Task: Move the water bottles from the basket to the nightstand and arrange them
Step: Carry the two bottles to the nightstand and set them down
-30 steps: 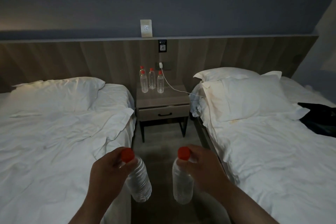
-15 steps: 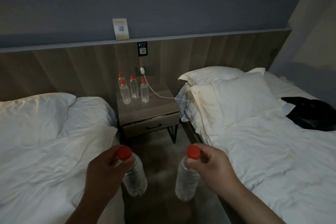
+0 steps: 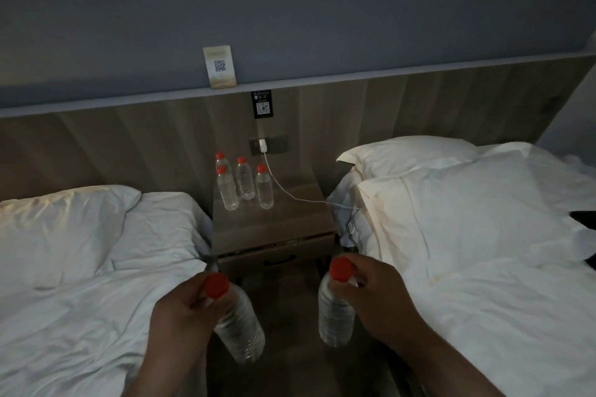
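Nightstand [image 3: 290,222] nearer now, both hands [image 3: 180,313] [image 3: 380,293] gripping bottles [image 3: 240,325] [image 3: 335,316]

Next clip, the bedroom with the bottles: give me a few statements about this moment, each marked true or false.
1. The left hand and the right hand each hold a red-capped bottle: the left bottle and the right bottle. True.
2. A white cable runs from the charger across the nightstand toward the right bed. True.
3. Six bottles already stand on the nightstand. False: four bottles stand there, near its back left.
4. The bottles on the nightstand lie on their sides. False: all of them stand upright, caps up.
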`<state>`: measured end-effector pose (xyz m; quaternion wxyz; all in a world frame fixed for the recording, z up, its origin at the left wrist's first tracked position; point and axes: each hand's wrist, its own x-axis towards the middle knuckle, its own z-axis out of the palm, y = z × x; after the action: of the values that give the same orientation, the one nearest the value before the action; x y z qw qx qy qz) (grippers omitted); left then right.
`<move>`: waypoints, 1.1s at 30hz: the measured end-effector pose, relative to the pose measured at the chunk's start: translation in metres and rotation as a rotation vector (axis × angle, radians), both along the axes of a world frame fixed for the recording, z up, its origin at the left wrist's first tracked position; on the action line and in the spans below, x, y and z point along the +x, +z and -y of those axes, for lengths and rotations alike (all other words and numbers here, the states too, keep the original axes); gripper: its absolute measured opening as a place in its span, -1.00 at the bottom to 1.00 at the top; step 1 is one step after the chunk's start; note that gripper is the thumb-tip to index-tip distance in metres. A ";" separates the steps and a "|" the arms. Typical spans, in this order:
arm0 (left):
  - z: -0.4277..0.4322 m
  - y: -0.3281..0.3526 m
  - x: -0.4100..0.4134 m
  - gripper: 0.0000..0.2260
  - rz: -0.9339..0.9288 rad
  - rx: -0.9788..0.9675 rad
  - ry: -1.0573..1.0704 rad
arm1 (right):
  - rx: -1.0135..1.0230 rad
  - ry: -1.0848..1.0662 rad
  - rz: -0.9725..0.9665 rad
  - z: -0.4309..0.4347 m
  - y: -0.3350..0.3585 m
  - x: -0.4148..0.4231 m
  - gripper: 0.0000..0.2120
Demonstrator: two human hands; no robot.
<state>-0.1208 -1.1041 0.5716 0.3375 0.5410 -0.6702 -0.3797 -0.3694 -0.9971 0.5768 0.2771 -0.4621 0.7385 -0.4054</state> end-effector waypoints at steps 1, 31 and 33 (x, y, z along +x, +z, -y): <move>0.005 0.003 -0.007 -0.71 -0.025 -0.008 0.019 | 0.001 0.013 0.000 0.011 0.001 -0.009 -0.83; 0.376 -0.035 -0.035 -0.79 -0.025 0.122 -0.090 | 0.094 0.130 0.127 0.379 -0.023 -0.032 -0.93; 0.390 -0.041 -0.041 -0.78 -0.001 0.107 -0.093 | 0.094 0.155 0.075 0.395 -0.028 -0.038 -0.91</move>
<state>-0.1622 -1.4939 0.5302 0.2906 0.5264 -0.6731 -0.4305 -0.4078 -1.3922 0.5488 0.3565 -0.4888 0.7078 -0.3647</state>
